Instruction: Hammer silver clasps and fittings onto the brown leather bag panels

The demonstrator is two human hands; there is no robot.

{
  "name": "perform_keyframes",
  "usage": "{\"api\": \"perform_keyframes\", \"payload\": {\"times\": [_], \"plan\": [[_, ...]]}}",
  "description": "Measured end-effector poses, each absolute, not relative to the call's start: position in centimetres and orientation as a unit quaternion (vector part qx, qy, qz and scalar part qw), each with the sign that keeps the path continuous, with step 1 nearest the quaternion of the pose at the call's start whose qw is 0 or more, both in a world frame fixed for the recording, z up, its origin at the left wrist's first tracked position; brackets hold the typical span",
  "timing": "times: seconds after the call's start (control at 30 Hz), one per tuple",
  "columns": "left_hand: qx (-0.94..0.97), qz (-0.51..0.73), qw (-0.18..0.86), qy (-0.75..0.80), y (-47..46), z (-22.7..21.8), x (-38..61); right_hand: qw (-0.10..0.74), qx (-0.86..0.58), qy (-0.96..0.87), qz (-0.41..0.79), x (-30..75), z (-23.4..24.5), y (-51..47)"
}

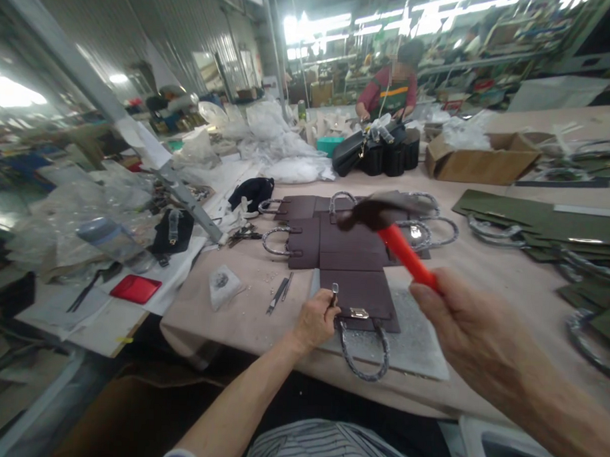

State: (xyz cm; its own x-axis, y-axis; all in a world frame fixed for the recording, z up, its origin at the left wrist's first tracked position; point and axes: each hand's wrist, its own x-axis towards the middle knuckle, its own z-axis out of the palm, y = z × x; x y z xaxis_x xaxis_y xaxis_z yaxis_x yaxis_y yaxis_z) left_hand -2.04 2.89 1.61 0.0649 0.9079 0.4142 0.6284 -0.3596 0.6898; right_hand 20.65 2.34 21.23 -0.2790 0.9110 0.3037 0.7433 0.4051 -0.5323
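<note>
My right hand [445,307] is closed round the orange-red handle of a hammer [402,248], whose dark, motion-smeared head is raised above the bag panels. My left hand [316,321] pinches a short metal punch [335,289], its shiny top pointing up, at the left edge of a dark brown bag panel [360,290]. The punch's lower end is hidden by my fingers. Near it the panel carries a shiny metal clasp [358,314]. A wrapped handle loop [364,376] extends from the panel towards me. Beneath lies a grey slab [421,339].
More brown panels [304,242] lie beyond. On the left are a craft knife [278,295], a plastic bag of small parts [223,285] and a red pouch [135,288]. Green panels [550,227] are stacked at right. Behind are black bags [378,151], a cardboard box [480,164] and a co-worker [390,91].
</note>
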Motion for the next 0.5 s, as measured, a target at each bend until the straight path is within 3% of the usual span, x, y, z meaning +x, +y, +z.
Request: {"api": "perform_keyframes", "payload": {"times": [0.1,0.17,0.23,0.3,0.43,0.47,0.5], "plan": [[0.713,0.418,0.169,0.537,2.9,1.5,-2.1,0.386,-0.558,-0.73,0.081,20.4,21.4,1.6],[0.715,0.415,0.168,0.536,2.9,1.4,-2.2,0.345,-0.523,-0.771,0.117,20.7,19.6,1.3],[0.714,0.416,0.17,0.537,2.9,1.2,-2.2,0.23,-0.503,-0.815,0.172,21.4,18.1,1.4],[0.711,0.419,0.17,0.539,2.8,1.2,-2.2,0.205,-0.491,-0.829,0.17,22.0,18.0,1.6],[0.717,0.413,0.171,0.535,2.8,1.1,-2.1,0.36,-0.525,-0.768,0.074,21.6,19.6,1.3],[0.717,0.412,0.172,0.535,2.8,1.1,-2.1,0.38,-0.522,-0.761,0.063,21.4,19.4,1.2],[0.715,0.413,0.174,0.537,2.8,1.1,-2.1,0.348,-0.494,-0.792,0.091,21.3,18.9,1.1]]}}
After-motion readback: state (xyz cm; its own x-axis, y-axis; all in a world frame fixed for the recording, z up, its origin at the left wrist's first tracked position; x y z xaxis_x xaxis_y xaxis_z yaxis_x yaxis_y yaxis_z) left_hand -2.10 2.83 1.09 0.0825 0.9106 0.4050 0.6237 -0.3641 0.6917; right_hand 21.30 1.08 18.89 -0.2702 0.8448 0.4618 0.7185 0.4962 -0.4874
